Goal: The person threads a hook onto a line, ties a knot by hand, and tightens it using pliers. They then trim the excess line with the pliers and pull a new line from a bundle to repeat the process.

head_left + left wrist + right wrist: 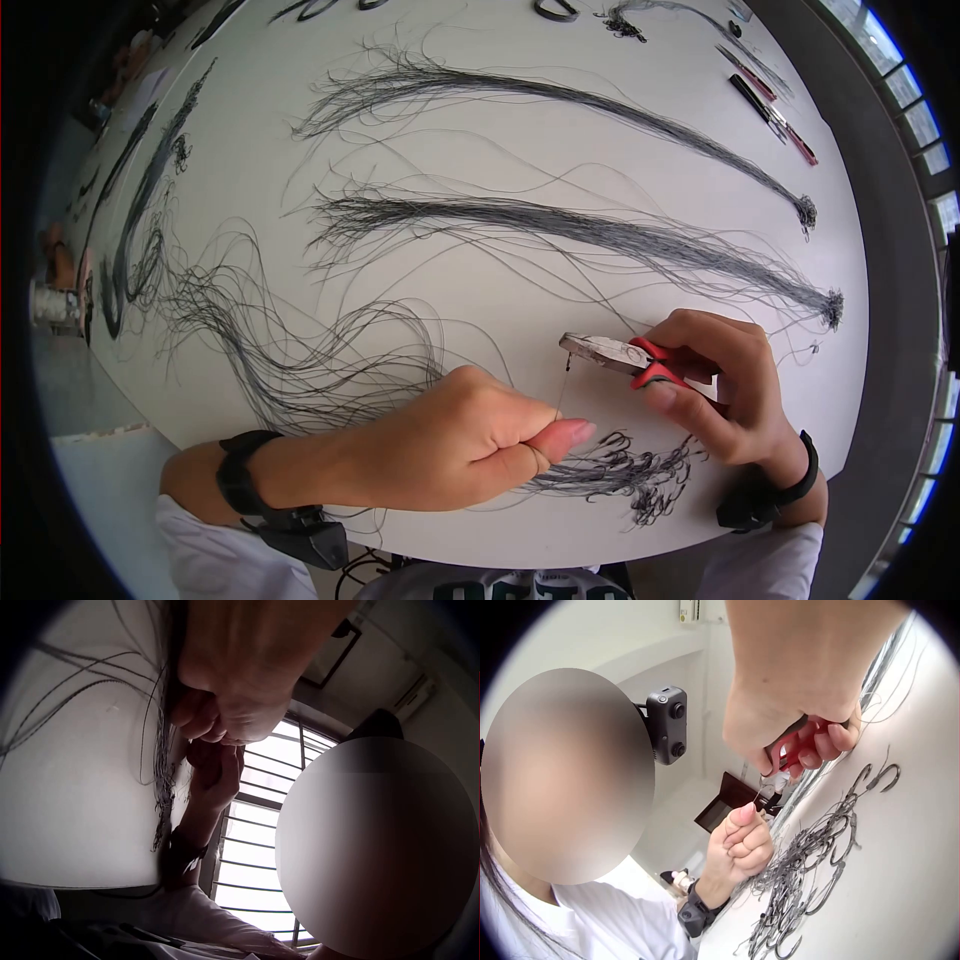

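My left hand [490,440] pinches a thin dark line [563,395] between thumb and forefinger, fingers curled. The line runs up to a tiny piece [568,364] held at the tip of the red-handled pliers [625,357]. My right hand [715,390] grips the pliers' handles, just right of the left hand. A heap of dark fish hooks [630,475] with lines lies on the white table [500,300] under both hands. In the right wrist view the hooks [810,885] spread below the hand [795,705] gripping the red handles [795,746]. The left wrist view shows my left hand's fingers [217,712] close up.
Long bundles of dark line [560,225] lie across the table's middle and back, with tangled loops [280,350] at the left. Thin tools [770,105] lie at the far right. The table's near edge runs just under my wrists. Window bars [255,855] show beyond.
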{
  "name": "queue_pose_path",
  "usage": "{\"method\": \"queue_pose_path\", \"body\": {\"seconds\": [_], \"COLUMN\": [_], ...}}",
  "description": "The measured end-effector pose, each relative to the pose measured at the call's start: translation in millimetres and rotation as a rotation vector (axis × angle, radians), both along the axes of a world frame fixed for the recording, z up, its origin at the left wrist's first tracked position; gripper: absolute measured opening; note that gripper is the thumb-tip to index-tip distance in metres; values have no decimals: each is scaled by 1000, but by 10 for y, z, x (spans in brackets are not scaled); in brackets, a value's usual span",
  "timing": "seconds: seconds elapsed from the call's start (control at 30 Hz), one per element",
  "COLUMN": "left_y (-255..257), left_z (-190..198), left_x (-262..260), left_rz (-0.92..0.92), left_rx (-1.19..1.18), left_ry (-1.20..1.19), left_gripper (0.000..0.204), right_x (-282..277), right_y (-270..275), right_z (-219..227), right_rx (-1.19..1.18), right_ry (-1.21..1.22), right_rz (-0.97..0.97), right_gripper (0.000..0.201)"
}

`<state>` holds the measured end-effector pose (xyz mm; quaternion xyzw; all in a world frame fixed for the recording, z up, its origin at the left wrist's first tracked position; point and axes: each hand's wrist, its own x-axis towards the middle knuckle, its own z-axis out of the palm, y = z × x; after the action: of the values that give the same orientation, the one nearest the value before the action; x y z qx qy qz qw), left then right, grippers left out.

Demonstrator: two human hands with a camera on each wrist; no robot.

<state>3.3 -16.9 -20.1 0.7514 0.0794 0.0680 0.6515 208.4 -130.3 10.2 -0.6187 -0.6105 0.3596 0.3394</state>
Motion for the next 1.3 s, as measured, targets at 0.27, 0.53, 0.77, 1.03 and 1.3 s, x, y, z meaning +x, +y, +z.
{"method": "queue_pose_path", "body": {"seconds": [0.27,0.53,0.77,1.03,1.3], "left_y": [-13,-39,-1,-7,-12], "left_z": [8,80,156,172,108], "left_x": [1,-7,-22,-15,-10], "left_rz": [-27,121,229,310,246], "left_rx": [16,-7,11,-172,-274], "left_ry": [-52,-26,-34,-17,-93], "left_gripper": [37,45,45,26,16], "right_x": [17,11,-2,-21,-40], "right_y": [17,-21,-48,-88,-91], "right_z": [-29,-24,4,-12,-38], "right_rx": [88,124,194,265,221], "right_ry": [-64,-33,-48,8,95], "right_rz": [82,45,-2,-90,-169], "right_gripper": [22,24,23,22,23]}}
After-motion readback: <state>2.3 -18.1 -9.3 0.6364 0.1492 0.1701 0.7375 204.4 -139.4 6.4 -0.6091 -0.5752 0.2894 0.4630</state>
